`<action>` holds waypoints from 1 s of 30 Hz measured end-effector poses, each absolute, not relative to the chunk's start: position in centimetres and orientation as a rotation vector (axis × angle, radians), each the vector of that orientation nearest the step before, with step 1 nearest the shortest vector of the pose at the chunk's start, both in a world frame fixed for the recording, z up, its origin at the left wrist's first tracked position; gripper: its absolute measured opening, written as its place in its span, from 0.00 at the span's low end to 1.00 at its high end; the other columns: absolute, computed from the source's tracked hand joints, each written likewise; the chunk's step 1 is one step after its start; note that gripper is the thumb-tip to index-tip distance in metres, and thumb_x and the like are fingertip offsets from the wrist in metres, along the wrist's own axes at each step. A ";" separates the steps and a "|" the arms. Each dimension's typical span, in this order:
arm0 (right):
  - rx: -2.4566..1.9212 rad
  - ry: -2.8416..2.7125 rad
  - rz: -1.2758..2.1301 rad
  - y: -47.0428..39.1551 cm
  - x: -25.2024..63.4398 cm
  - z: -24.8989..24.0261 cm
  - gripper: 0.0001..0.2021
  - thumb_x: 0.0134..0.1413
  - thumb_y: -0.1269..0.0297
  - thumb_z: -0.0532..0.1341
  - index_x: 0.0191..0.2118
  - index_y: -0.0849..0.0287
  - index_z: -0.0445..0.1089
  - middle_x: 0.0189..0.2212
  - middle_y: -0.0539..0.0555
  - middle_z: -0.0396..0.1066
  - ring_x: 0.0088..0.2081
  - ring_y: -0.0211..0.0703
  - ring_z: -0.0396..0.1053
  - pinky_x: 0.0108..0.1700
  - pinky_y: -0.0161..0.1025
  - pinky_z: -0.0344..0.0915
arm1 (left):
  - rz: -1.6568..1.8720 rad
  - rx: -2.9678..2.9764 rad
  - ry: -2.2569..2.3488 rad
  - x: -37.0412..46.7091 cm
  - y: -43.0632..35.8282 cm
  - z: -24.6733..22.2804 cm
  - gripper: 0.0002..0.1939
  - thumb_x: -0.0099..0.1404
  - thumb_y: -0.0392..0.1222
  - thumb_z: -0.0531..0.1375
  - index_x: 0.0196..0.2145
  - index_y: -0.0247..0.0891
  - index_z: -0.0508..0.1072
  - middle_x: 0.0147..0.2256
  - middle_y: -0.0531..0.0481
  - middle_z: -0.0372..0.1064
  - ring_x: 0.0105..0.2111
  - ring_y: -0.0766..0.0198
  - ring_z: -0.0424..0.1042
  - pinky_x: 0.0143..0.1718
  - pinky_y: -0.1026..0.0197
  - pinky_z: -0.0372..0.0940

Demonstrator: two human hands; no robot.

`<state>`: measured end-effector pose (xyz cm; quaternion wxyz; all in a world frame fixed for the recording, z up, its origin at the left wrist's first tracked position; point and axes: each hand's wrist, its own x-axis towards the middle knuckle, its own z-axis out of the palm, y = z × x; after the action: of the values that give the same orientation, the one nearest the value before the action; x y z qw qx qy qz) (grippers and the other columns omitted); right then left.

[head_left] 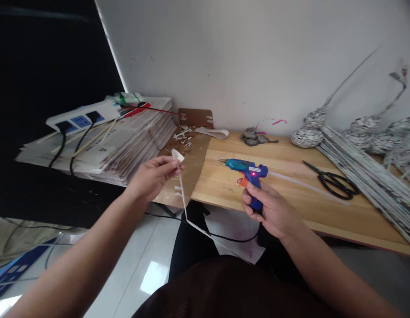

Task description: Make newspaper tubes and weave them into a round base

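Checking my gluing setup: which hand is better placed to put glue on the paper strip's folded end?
Right. The right hand grips the glue gun, nozzle aimed toward the paper strip that the left hand pinches.

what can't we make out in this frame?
Head view:
- Glue gun grip: covered by the right hand.
- Paper strip lower end: lost against the dark lap.
- Bundle of paper rods: cut off by the right edge.
- Newspaper stack print: too small to read.

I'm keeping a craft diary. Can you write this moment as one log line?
left hand: pinches paper strip | right hand: grips blue glue gun, red light on | scissors: lying on wooden table
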<state>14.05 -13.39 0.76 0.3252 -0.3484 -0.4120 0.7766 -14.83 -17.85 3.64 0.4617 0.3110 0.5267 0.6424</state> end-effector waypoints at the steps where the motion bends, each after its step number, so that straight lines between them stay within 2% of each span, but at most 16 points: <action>1: -0.903 -1.118 2.005 -13.6 14.0 1.0 0.15 0.54 0.54 0.67 0.39 0.56 0.65 0.24 0.46 0.63 0.21 0.32 0.63 0.16 0.26 0.45 | 1.583 0.739 1.269 -13.6 -17.9 3.5 0.07 0.52 0.33 0.72 0.29 0.31 0.78 0.30 0.47 0.76 0.31 0.66 0.75 0.36 0.66 0.70; 4: -0.839 -1.266 1.895 -14.4 14.2 1.7 0.13 0.58 0.54 0.65 0.40 0.55 0.65 0.25 0.47 0.65 0.24 0.35 0.67 0.15 0.27 0.49 | 1.593 0.692 1.180 -10.6 -17.8 3.2 0.10 0.51 0.35 0.72 0.31 0.31 0.78 0.31 0.47 0.76 0.32 0.65 0.77 0.37 0.65 0.72; 8: -0.767 -1.442 1.765 -15.3 14.7 2.5 0.10 0.61 0.55 0.62 0.40 0.55 0.64 0.27 0.49 0.67 0.24 0.36 0.67 0.16 0.29 0.53 | 1.634 0.666 1.088 -8.9 -17.2 4.4 0.08 0.54 0.34 0.71 0.33 0.32 0.78 0.30 0.49 0.75 0.32 0.66 0.77 0.34 0.69 0.73; 14: -0.758 -1.520 1.672 -15.4 15.5 5.8 0.12 0.61 0.53 0.62 0.40 0.55 0.64 0.24 0.50 0.67 0.21 0.35 0.64 0.16 0.30 0.51 | 1.776 0.540 0.958 -7.8 -17.1 8.6 0.04 0.62 0.29 0.64 0.34 0.35 0.76 0.32 0.51 0.74 0.36 0.65 0.78 0.38 0.69 0.75; 18: -0.793 -1.604 1.595 -15.2 16.3 9.1 0.14 0.59 0.51 0.63 0.35 0.55 0.63 0.23 0.50 0.67 0.19 0.34 0.63 0.14 0.30 0.50 | 1.769 0.272 0.742 -5.1 -17.0 10.1 0.07 0.66 0.27 0.59 0.31 0.34 0.73 0.31 0.51 0.74 0.36 0.68 0.79 0.36 0.75 0.74; 21: -0.764 -1.661 1.516 -15.2 16.9 11.5 0.13 0.60 0.53 0.63 0.33 0.55 0.63 0.25 0.49 0.67 0.21 0.35 0.66 0.15 0.30 0.53 | 1.751 0.227 0.561 -3.0 -16.4 11.4 0.06 0.66 0.26 0.58 0.33 0.31 0.73 0.31 0.49 0.74 0.34 0.69 0.79 0.34 0.75 0.73; 24: -0.671 -1.688 1.439 -15.0 17.1 13.4 0.09 0.62 0.56 0.62 0.37 0.55 0.66 0.27 0.49 0.68 0.27 0.37 0.70 0.15 0.28 0.55 | 1.772 0.274 0.409 -1.9 -15.3 13.3 0.07 0.66 0.25 0.57 0.32 0.30 0.72 0.28 0.50 0.74 0.31 0.69 0.79 0.35 0.74 0.74; 27: -0.598 -1.678 1.340 -14.4 16.9 13.9 0.09 0.64 0.57 0.60 0.45 0.54 0.69 0.31 0.51 0.71 0.34 0.39 0.71 0.23 0.30 0.63 | 1.768 0.339 0.338 -1.3 -14.5 14.8 0.06 0.65 0.25 0.58 0.31 0.30 0.73 0.28 0.50 0.74 0.30 0.69 0.79 0.34 0.73 0.74; 30: -0.544 -1.651 1.306 -13.8 16.5 12.8 0.11 0.64 0.57 0.60 0.47 0.55 0.70 0.37 0.53 0.74 0.35 0.37 0.71 0.40 0.35 0.69 | 1.756 0.377 0.335 -0.9 -14.3 14.8 0.07 0.65 0.25 0.59 0.30 0.30 0.73 0.29 0.50 0.74 0.29 0.69 0.78 0.33 0.73 0.74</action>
<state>16.51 -13.84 12.80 0.4649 -0.2217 -0.6724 0.5317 -0.88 -14.26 14.78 0.6110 0.1636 0.1452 0.7608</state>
